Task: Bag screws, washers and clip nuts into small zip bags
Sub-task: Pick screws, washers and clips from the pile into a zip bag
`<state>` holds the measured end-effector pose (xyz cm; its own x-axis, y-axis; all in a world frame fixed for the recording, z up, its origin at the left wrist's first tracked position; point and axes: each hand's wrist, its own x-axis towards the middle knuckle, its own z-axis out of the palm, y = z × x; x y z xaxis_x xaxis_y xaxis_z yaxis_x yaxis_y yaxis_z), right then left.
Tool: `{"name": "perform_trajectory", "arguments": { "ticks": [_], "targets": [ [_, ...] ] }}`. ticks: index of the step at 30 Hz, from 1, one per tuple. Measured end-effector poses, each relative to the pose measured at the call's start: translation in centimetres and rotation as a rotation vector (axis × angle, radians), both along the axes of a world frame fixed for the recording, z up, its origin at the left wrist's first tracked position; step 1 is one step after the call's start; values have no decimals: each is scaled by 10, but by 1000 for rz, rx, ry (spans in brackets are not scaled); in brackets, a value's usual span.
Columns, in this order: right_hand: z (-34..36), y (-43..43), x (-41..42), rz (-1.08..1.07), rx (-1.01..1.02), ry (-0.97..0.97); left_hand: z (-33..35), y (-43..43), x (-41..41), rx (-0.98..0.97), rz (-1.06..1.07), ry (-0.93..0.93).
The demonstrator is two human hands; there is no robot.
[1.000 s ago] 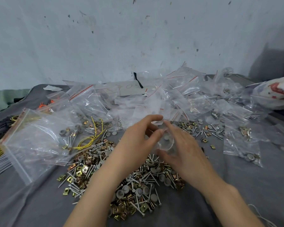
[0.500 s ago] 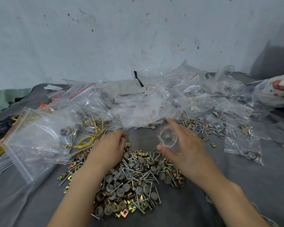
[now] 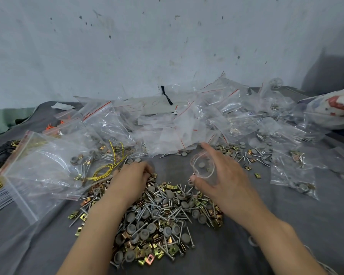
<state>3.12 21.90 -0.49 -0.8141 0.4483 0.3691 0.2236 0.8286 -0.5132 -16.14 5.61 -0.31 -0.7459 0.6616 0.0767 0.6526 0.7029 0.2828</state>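
While the right hand (image 3: 228, 181) pinches a small zip bag (image 3: 206, 173) open in its grip, between thumb and forefinger, one grey washer (image 3: 202, 165) lies inside it. The left hand (image 3: 131, 178) rests, fingers curled down, on the far edge of the hardware pile (image 3: 163, 221) on the tabletop (image 3: 286, 211); whether its grip holds anything cannot be told.

Yellow wire (image 3: 102, 172) lies on the grey cloth (image 3: 286, 225), wall (image 3: 167, 46) behind.
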Motion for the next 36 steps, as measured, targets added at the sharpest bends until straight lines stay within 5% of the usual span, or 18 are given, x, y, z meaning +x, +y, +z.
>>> {"name": "perform_trajectory", "arguments": {
  "ticks": [11, 17, 22, 30, 36],
  "targets": [
    [6, 2, 3, 26, -168, 151, 5, -2, 3, 48, -7, -35],
    [31, 4, 7, 26, -651, 505, 22, 2, 15, 463, -29, -153],
    [35, 3, 7, 18, -808, 570, 44, 6, 29, 753, -56, -235],
    [35, 0, 7, 31, -798, 575, 74, 8, 56, 907, -157, -309],
    [29, -13, 5, 50, -450, 414, 93, 10, 78, 985, -272, -319]
  ]
}}
